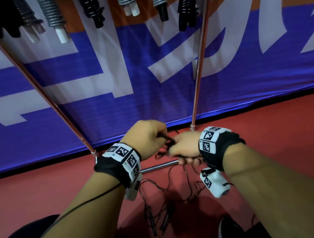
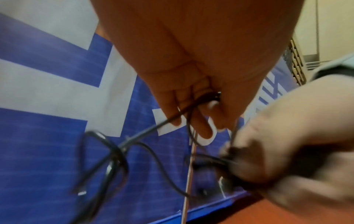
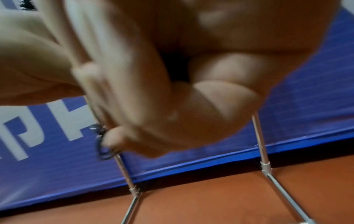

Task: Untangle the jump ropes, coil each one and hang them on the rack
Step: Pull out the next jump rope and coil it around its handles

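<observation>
Taking the rack (image 1: 198,67) as the landmark: in front of its base, the left hand (image 1: 146,138) pinches a thin dark jump rope (image 1: 167,142), fingers (image 2: 203,128) curled round the cord. Just right of it, the right hand (image 1: 184,147) grips the same tangled rope with its fingers clenched on it. Loops and dark handles (image 1: 161,218) trail on the red floor (image 1: 272,123) below the hands. Coiled ropes (image 1: 89,6) hang from the rack's top.

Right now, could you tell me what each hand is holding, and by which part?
Both the left hand and right hand pinch the thin black jump rope at its tangled cord; its handles hang free.
</observation>
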`<state>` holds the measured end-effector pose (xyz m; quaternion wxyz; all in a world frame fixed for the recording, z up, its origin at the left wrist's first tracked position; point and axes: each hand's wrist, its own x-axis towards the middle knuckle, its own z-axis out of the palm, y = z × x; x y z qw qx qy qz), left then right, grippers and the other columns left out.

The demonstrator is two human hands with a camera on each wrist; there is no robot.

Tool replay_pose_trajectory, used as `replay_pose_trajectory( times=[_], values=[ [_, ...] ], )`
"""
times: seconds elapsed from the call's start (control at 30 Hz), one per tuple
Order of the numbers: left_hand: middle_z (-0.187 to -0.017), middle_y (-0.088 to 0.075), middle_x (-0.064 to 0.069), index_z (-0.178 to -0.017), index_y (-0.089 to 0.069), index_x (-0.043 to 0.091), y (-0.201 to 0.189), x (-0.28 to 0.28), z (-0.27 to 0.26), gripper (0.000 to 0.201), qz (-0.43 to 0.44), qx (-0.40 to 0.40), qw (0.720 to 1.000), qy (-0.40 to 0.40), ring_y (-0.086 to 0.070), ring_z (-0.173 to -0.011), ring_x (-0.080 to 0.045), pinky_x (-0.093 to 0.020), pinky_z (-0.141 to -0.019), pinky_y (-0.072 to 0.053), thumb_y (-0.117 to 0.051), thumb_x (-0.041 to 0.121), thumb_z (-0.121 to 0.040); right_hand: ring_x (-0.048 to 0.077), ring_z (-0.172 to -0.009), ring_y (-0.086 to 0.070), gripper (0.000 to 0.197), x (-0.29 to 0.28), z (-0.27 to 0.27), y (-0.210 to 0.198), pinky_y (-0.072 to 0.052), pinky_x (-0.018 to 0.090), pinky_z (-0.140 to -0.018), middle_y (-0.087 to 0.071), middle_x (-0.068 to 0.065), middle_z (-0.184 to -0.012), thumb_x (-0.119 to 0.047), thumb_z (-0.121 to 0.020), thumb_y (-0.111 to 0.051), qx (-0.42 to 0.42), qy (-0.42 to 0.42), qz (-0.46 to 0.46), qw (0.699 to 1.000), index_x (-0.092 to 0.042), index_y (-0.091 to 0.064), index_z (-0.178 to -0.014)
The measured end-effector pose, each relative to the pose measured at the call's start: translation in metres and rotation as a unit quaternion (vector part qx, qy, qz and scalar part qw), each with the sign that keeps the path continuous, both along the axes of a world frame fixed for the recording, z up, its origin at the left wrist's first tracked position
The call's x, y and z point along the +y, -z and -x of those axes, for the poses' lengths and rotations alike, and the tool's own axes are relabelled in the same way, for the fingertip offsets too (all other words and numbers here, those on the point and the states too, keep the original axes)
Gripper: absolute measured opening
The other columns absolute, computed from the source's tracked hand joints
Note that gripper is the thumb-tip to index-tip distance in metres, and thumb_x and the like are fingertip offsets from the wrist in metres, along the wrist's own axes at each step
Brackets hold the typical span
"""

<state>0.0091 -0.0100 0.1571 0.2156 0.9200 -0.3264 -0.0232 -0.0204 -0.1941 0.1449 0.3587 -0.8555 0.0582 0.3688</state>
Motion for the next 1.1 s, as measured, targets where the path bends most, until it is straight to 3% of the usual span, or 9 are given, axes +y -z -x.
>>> replay_pose_trajectory(
  times=[0.17, 0.27, 0.33, 0.53, 0.73, 0.8, 0.9, 0.97, 1.1],
  values=[
    [-0.097, -0.074, 0.006, -0.108, -0.065, 0.030, 0.011, -0.002, 0.005, 0.013, -0.043, 0.048, 0.998, -0.028, -0.067, -0.091, -0.023, -0.033, -0.078, -0.052, -0.062, 0.028, -0.096, 0.017, -0.038, -0.052, 0.024, -0.006, -0.010, 0.006, -0.038, 0.019, -0.040, -0.067, 0.004, -0.060, -0.032, -0.096, -0.064, -0.099, 0.203, -0.029, 0.974, -0.011, -0.068, -0.086],
    [-0.090, -0.075, 0.014, -0.090, -0.056, 0.032, 0.019, 0.004, 0.003, 0.023, -0.047, 0.149, 0.987, -0.034, -0.068, -0.089, -0.005, -0.026, -0.078, -0.047, -0.063, 0.011, -0.093, 0.013, -0.042, -0.047, 0.010, -0.005, -0.013, 0.006, -0.039, 0.021, -0.046, -0.060, 0.005, -0.070, -0.022, -0.100, -0.067, -0.068, 0.296, -0.186, 0.934, -0.015, -0.065, -0.092],
    [-0.077, -0.073, 0.013, -0.085, -0.059, 0.029, 0.025, 0.006, 0.000, 0.022, -0.029, 0.175, 0.983, -0.047, -0.067, -0.072, 0.004, -0.026, -0.070, -0.048, -0.067, 0.011, -0.095, 0.015, -0.049, -0.050, 0.006, -0.009, -0.014, 0.002, -0.043, 0.024, -0.050, -0.060, 0.004, -0.074, -0.021, -0.096, -0.070, -0.064, 0.292, -0.216, 0.930, -0.018, -0.065, -0.094],
    [-0.081, -0.072, -0.012, -0.094, -0.059, 0.021, 0.038, -0.003, 0.014, 0.011, 0.143, 0.286, 0.936, -0.146, -0.077, -0.067, -0.029, -0.035, -0.051, -0.060, -0.062, 0.016, -0.103, 0.016, -0.050, -0.045, 0.052, -0.007, -0.011, -0.015, -0.033, 0.024, -0.050, -0.062, 0.003, -0.075, -0.071, -0.079, -0.076, -0.033, 0.267, -0.252, 0.930, -0.023, -0.069, -0.094],
    [-0.071, -0.053, 0.003, -0.091, -0.051, 0.019, 0.043, -0.001, 0.000, 0.018, 0.157, 0.188, 0.954, -0.174, -0.045, -0.064, -0.018, -0.032, -0.066, -0.041, -0.063, 0.025, -0.102, 0.015, -0.042, -0.032, 0.043, -0.007, -0.009, -0.019, -0.023, 0.023, -0.042, -0.052, 0.003, -0.067, -0.060, -0.100, -0.061, -0.011, 0.274, -0.374, 0.886, -0.020, -0.052, -0.085],
    [-0.075, -0.054, -0.003, -0.089, -0.052, 0.017, 0.039, -0.001, -0.001, 0.017, 0.315, 0.260, 0.897, -0.171, -0.045, -0.072, -0.018, -0.036, -0.071, -0.038, -0.066, 0.020, -0.099, 0.012, -0.039, -0.031, 0.046, -0.009, -0.008, -0.024, -0.024, 0.022, -0.038, -0.049, 0.002, -0.066, -0.060, -0.103, -0.055, 0.019, 0.259, -0.413, 0.873, -0.018, -0.051, -0.085],
    [-0.069, -0.059, -0.010, -0.093, -0.054, 0.018, 0.023, -0.002, 0.000, 0.009, 0.528, 0.385, 0.746, -0.128, -0.065, -0.079, -0.026, -0.032, -0.073, -0.052, -0.062, 0.014, -0.097, 0.010, -0.037, -0.031, 0.048, -0.010, -0.007, -0.034, -0.025, 0.021, -0.035, -0.048, 0.000, -0.064, -0.060, -0.105, -0.050, 0.042, 0.240, -0.465, 0.851, -0.015, -0.055, -0.088],
    [-0.060, -0.052, -0.002, -0.091, -0.056, 0.016, 0.020, -0.001, -0.002, 0.010, 0.473, 0.343, 0.800, -0.138, -0.062, -0.068, -0.021, -0.024, -0.061, -0.047, -0.063, 0.018, -0.097, 0.010, -0.036, -0.031, 0.049, -0.011, -0.005, -0.039, -0.024, 0.020, -0.035, -0.046, 0.000, -0.063, -0.059, -0.105, -0.049, 0.053, 0.228, -0.489, 0.841, -0.016, -0.058, -0.083],
    [-0.066, -0.063, 0.003, -0.086, -0.065, 0.021, 0.035, 0.011, -0.010, 0.018, 0.085, 0.143, 0.981, -0.100, -0.061, -0.061, -0.021, -0.028, -0.060, -0.043, -0.056, 0.029, -0.099, 0.009, -0.032, -0.031, 0.048, -0.004, 0.005, -0.039, -0.020, 0.017, -0.038, -0.047, 0.001, -0.058, -0.057, -0.097, -0.050, 0.112, 0.110, -0.440, 0.884, -0.017, -0.067, -0.079]
  ],
)
